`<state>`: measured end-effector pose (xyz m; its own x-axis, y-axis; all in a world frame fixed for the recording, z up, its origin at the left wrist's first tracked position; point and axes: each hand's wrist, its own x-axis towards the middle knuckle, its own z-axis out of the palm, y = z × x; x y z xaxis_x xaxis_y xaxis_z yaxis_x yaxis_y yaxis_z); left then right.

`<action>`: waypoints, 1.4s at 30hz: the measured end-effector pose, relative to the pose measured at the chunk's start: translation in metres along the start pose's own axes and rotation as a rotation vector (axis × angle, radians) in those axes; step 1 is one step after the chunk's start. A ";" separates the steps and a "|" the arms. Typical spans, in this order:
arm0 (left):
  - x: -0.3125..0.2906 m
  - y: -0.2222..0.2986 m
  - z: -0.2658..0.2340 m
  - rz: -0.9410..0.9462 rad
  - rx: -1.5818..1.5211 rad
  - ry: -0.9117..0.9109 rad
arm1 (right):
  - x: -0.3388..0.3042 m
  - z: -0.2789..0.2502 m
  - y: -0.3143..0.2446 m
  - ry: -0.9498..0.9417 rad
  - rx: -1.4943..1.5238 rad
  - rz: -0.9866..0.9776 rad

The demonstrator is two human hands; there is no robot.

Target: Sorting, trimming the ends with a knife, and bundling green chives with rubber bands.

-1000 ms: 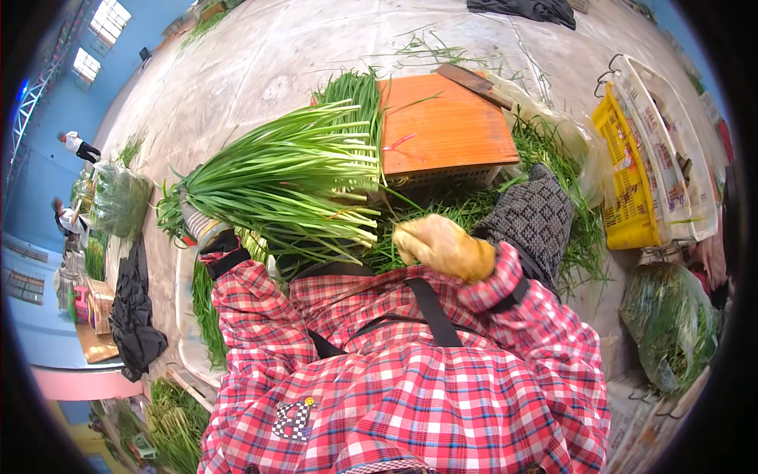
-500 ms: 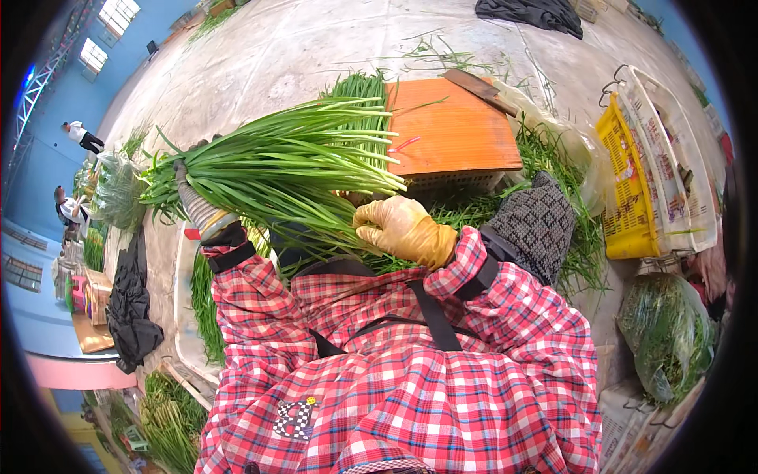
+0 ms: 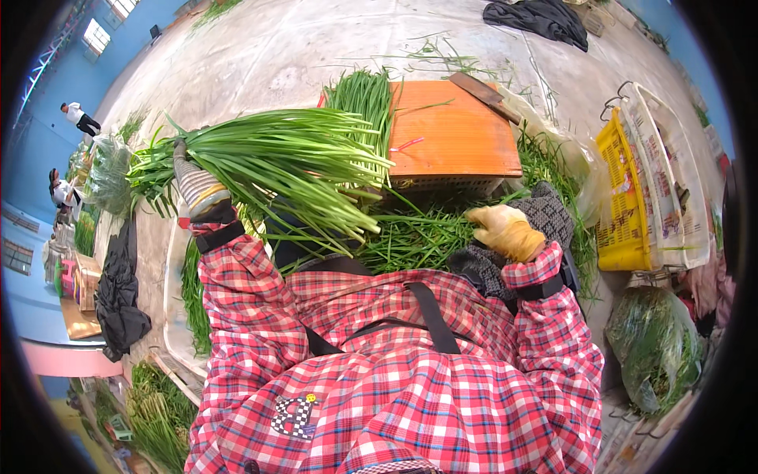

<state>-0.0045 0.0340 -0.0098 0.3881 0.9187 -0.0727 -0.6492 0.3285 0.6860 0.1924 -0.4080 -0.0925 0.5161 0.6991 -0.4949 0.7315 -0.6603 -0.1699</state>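
My left hand, in a grey striped glove, is closed around a big bunch of green garlic chives. Their leaves hang out to its left, and the pale cut ends fan out to the right over my lap. My right hand, in a yellowed rubber glove, is apart from the bunch, by my right knee in dark patterned cloth. Its fingers are curled together; whatever they may hold is hidden. Loose green trimmings lie just left of it, between my legs.
Ahead stands an orange board on a crate, bearing a cleaver and a red tie. More chives are stacked at its left. Yellow and white crates and a bagged bundle stand right. Two people are far left.
My right hand has left the bunch's cut ends and moved right to my knee. The bunch has shifted slightly left in my left hand, its stalk ends spreading downward.
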 end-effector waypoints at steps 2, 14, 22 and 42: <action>0.003 0.001 0.002 -0.023 0.001 0.040 | 0.000 -0.008 -0.028 0.557 0.557 -0.468; -0.051 -0.001 0.048 0.137 0.255 0.230 | 0.041 -0.036 -0.087 0.503 0.702 -0.611; 0.010 0.007 -0.024 0.355 0.911 -0.043 | 0.044 0.034 -0.054 0.084 1.050 -0.591; 0.001 -0.008 -0.016 0.360 0.551 0.040 | 0.057 0.007 -0.132 0.143 2.097 -0.573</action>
<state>-0.0095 0.0356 -0.0275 0.1781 0.9612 0.2108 -0.3002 -0.1509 0.9419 0.1225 -0.2827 -0.1041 0.5722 0.8195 -0.0328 -0.5901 0.3836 -0.7103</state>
